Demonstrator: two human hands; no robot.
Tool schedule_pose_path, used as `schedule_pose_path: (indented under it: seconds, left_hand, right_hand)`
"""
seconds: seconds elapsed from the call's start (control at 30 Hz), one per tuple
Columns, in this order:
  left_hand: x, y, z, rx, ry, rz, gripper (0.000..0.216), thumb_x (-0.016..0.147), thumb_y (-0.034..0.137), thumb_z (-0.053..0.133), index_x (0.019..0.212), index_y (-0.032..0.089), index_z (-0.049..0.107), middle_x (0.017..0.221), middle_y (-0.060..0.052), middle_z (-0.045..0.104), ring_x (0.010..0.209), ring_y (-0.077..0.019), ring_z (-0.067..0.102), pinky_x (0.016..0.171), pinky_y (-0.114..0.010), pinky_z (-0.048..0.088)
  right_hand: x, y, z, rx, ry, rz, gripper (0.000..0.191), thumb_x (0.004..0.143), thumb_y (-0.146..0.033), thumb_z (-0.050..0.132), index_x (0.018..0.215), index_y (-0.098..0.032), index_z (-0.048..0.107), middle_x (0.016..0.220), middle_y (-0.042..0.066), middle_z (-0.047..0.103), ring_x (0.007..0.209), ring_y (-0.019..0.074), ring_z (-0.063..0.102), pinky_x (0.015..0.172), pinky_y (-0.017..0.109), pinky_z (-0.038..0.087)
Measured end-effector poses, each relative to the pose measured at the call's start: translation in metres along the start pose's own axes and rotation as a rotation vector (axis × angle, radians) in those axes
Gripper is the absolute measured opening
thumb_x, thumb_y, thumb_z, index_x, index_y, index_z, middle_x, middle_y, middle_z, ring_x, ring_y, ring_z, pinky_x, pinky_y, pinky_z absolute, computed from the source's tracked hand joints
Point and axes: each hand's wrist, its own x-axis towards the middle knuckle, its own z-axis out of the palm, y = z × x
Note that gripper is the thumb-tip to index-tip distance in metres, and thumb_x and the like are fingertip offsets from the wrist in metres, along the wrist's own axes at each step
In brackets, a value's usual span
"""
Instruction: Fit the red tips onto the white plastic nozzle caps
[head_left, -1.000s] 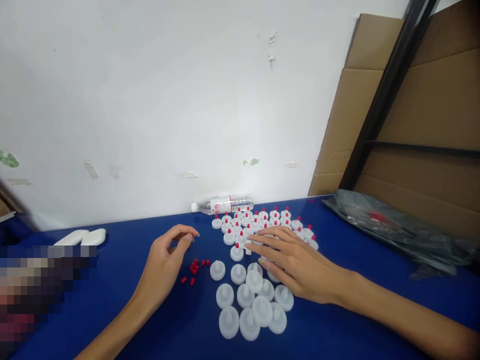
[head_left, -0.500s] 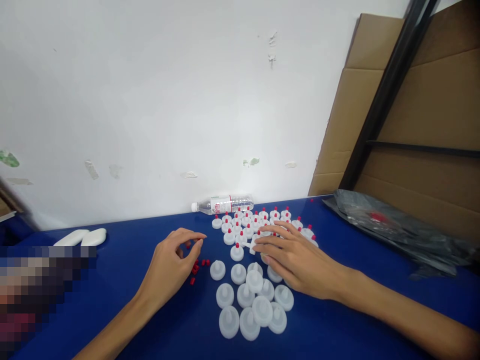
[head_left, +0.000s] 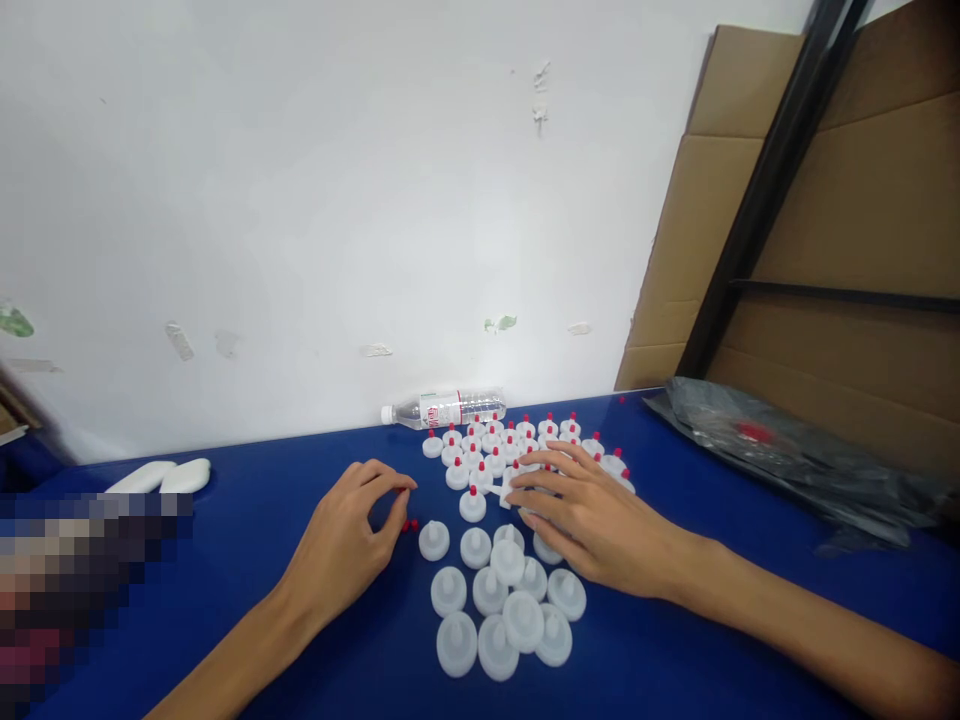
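Note:
My left hand (head_left: 356, 530) is pinched, thumb against forefinger, with a bit of red at the fingertips that looks like a small red tip cap. Two loose red tip caps (head_left: 410, 525) lie on the table just beside its thumb. My right hand (head_left: 585, 510) curls over the group of lids, its fingers around a white nozzle lid (head_left: 506, 490) tipped sideways, nozzle pointing left. Behind it stand several white nozzle lids with red tips (head_left: 472, 503). Nearer to me, several uncapped translucent nozzle lids (head_left: 457, 643) lie nozzle up, a few overlapping.
A clear plastic bottle (head_left: 446, 408) lies on its side against the wall. Two white rounded objects (head_left: 185, 476) rest at the left. A grey plastic bag (head_left: 780, 460) lies at the right, before cardboard (head_left: 694, 210). The table (head_left: 247, 530) is blue.
My left hand has shifted slightly right and down, now hiding some of the loose red tip caps seen before. The right hand has stayed almost still.

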Motion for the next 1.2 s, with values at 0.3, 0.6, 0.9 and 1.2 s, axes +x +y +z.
schedule_pose_path:
  seconds: [0.3,0.6,0.9,1.2]
  left_hand:
    - [-0.0022,-0.0002,-0.0010,0.057,-0.005,0.013,0.030,0.100,0.038,0.049,0.100,0.025,0.076,0.102,-0.005,0.073,0.096,-0.0255,0.066,0.082,-0.041,0.055]
    - [-0.0023,0.0008,-0.0005,0.082,-0.013,0.024,0.031,0.101,0.037,0.048,0.102,0.024,0.076,0.102,-0.006,0.072,0.096,-0.0249,0.066,0.080,-0.040,0.056]
    - [-0.0026,0.0025,-0.0022,0.087,-0.002,0.045,0.031,0.103,0.036,0.047,0.103,0.023,0.074,0.103,-0.006,0.072,0.095,-0.0241,0.066,0.081,-0.039,0.055]
    - [-0.0016,0.0032,-0.0021,0.098,0.018,0.057,0.031,0.102,0.036,0.047,0.103,0.023,0.075,0.103,-0.006,0.072,0.094,-0.0242,0.066,0.081,-0.038,0.056]
  right_hand:
    - [-0.0013,-0.0005,-0.0003,-0.018,0.020,-0.005,0.029,0.109,-0.023,0.047,0.105,-0.019,0.076,0.120,0.007,0.075,0.130,0.0304,0.058,0.116,0.056,0.037]
    - [0.0007,-0.0014,-0.0008,-0.081,-0.005,0.001,0.035,0.110,-0.026,0.045,0.139,-0.016,0.064,0.123,0.014,0.072,0.124,0.0313,0.062,0.114,0.059,0.042]
    - [-0.0001,0.0003,-0.0005,-0.120,0.008,-0.004,0.031,0.108,-0.024,0.048,0.128,-0.015,0.071,0.115,0.013,0.071,0.119,0.0302,0.063,0.114,0.059,0.042]
    - [-0.0006,-0.0003,0.0014,-0.051,0.015,0.052,0.025,0.107,-0.022,0.052,0.115,-0.019,0.076,0.111,0.009,0.076,0.119,0.0292,0.064,0.115,0.058,0.037]
